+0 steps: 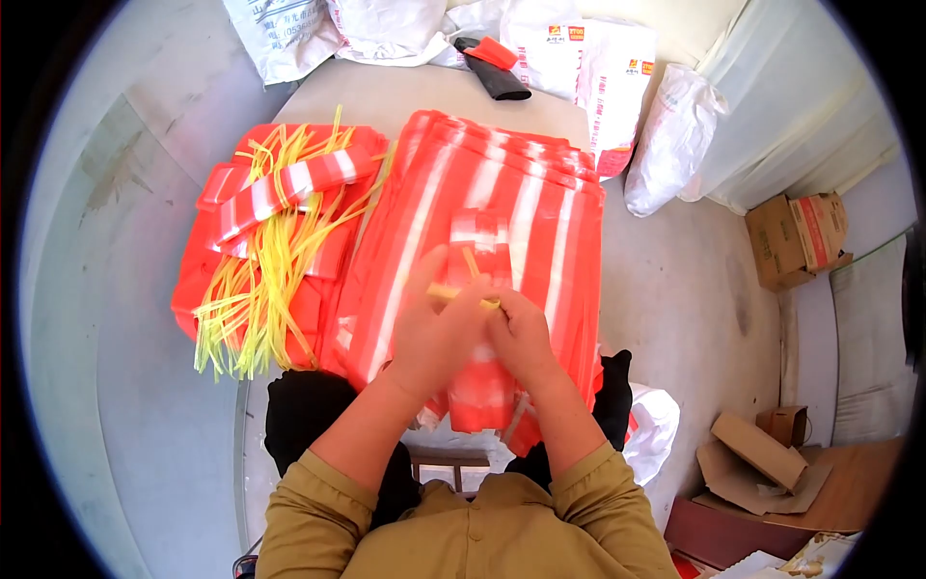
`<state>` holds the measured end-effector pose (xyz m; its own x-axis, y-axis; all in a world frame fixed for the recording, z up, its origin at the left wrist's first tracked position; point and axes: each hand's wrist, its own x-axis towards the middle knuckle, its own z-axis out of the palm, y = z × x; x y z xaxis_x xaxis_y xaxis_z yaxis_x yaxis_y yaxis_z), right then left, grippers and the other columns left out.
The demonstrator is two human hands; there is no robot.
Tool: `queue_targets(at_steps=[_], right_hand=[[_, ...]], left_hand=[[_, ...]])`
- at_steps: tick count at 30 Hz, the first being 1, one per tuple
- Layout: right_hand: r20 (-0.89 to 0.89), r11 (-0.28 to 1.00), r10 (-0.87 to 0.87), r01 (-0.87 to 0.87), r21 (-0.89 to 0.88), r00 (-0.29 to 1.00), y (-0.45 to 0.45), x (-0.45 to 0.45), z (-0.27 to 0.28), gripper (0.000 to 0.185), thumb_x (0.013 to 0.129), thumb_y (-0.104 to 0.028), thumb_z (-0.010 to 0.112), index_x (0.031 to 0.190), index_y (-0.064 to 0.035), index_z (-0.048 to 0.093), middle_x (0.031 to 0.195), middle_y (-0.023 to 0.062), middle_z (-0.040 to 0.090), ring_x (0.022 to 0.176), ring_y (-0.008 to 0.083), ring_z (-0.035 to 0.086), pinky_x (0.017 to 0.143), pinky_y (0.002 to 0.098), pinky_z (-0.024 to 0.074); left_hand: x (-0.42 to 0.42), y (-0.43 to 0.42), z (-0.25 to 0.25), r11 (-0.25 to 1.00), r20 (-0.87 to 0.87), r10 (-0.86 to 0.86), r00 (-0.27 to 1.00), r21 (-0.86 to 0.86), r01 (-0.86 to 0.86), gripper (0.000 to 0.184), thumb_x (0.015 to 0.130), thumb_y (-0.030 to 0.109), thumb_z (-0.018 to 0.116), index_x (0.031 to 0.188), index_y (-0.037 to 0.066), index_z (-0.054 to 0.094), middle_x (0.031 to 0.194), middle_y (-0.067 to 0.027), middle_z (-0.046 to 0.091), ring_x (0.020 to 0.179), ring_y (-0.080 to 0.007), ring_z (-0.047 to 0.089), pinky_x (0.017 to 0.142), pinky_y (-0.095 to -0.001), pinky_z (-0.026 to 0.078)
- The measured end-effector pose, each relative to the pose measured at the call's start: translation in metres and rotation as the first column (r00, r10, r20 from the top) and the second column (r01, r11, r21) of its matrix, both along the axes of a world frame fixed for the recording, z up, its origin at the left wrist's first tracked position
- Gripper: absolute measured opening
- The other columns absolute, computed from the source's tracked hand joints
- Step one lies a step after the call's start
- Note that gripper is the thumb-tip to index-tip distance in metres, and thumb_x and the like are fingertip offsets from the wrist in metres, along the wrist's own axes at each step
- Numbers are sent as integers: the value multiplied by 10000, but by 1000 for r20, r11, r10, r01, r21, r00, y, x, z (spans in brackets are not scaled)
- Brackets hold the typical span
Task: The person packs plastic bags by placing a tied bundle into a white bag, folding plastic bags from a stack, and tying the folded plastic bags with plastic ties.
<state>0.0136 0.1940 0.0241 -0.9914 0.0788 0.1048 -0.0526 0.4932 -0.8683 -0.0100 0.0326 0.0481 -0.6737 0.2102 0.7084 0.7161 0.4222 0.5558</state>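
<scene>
Both hands work over a folded red-and-white striped bundle [479, 391], which lies on a large stack of red-and-white striped sheets [415, 212]. A yellow strip [446, 291] runs between the hands, across the bundle. My left hand [436, 333] is closed on the strip and slightly blurred. My right hand [521, 333] pinches the strip's other part near its fingertips, close against the left hand. On the left, a loose bunch of yellow strips [265, 280] is draped over more red folded material [207, 280] and a folded striped band [289, 193].
White printed sacks [540, 48] line the far edge, with a black-and-red item [497, 72] before them. A stuffed white bag [673, 140] stands at the right. Cardboard boxes [776, 246] sit by the right wall, and an opened carton [757, 463] is at lower right.
</scene>
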Motion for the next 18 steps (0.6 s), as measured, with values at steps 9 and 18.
queue_targets(at_steps=[9,18], right_hand=[[80,993,-4,14,-117,997,0,-1,-1,155,1039,-145,568,1140,-61,650,986,171,720,925,335,716,811,392,554],[16,990,-18,20,-138,1000,3,-3,-1,76,1023,-87,604,1069,-29,622,965,54,674,860,120,616,762,282,506]], left_hand=[[-1,-1,6,997,239,-28,971,80,9,635,845,-49,665,1433,65,457,1304,-210,605,902,-286,648,805,-380,533],[-11,4,-15,991,313,-32,949,-112,71,117,907,74,696,1014,30,710,989,-129,694,906,-322,670,762,-394,538]])
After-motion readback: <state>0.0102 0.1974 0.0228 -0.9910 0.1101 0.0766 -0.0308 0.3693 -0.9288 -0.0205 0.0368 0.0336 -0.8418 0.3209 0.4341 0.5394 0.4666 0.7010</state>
